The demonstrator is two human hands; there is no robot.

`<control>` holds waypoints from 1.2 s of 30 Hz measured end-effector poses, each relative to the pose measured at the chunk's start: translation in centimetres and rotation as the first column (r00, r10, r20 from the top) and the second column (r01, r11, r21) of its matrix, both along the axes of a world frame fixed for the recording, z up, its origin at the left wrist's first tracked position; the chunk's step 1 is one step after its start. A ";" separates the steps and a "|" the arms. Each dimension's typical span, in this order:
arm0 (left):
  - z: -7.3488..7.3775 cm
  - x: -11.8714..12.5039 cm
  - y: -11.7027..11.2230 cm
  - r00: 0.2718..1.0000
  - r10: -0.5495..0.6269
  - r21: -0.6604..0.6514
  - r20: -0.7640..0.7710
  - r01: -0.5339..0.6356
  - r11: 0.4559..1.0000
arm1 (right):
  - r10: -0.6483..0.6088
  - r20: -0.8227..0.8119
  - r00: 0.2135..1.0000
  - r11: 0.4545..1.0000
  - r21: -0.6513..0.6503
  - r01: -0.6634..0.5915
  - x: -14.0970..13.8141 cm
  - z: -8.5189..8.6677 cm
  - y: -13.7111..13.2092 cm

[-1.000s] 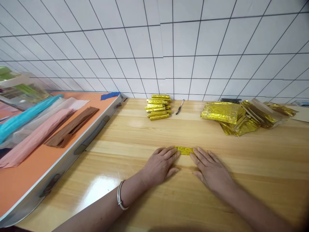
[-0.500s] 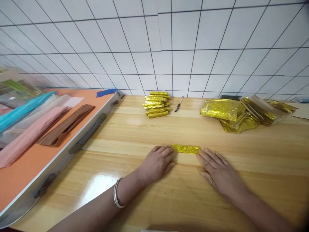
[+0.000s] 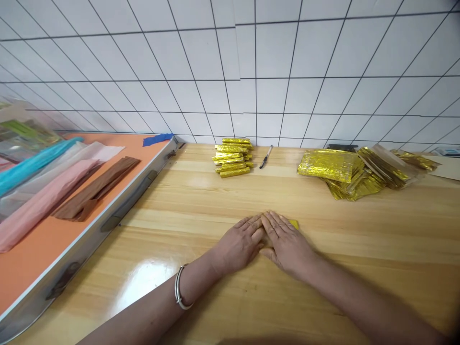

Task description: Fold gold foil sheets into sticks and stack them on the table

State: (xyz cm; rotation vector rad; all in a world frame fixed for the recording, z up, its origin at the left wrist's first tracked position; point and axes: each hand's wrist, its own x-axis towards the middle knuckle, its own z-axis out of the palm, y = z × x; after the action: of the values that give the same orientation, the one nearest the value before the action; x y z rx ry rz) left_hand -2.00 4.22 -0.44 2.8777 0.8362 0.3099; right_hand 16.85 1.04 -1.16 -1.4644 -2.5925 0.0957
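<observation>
A folded gold foil strip (image 3: 294,223) lies on the wooden table (image 3: 201,211), almost fully covered; only its right end shows. My left hand (image 3: 237,247) lies flat with fingers stretched out, its fingertips at the strip's left end. My right hand (image 3: 287,244) lies flat on top of the strip, fingers together and pointing left-forward, touching the left fingertips. A silver bangle (image 3: 179,294) is on my left wrist.
A stack of folded gold strips (image 3: 233,157) and a pen (image 3: 266,157) sit at the back by the tiled wall. A pile of gold foil sheets (image 3: 354,171) lies at the back right. On the left, an orange board (image 3: 43,249) carries brown, pink and blue paper strips.
My right hand has slid left along the gold strip, from its right end to its left, covering most of it. The left hand stayed put.
</observation>
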 end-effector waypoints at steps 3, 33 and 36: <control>0.0 -0.2 -0.1 1.000 0.028 0.009 -0.007 -0.028 1.000 | 0.020 0.004 1.000 1.000 -0.013 -0.020 0.7 -0.4 -0.2; 1.0 0.7 -0.5 0.975 0.220 0.039 -0.006 -0.220 0.975 | -0.145 0.093 0.985 0.989 0.056 0.140 3.0 1.3 -1.0; 1.1 -0.4 -0.6 0.983 0.185 0.002 0.001 -0.185 0.983 | -0.109 0.114 0.988 0.993 0.058 0.103 4.4 0.9 -1.5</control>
State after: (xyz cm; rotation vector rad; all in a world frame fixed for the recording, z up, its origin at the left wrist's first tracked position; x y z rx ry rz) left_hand -2.45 3.65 0.66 2.8052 1.1067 0.3308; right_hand 21.26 -0.49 -0.23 -1.6315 -2.5789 -0.0718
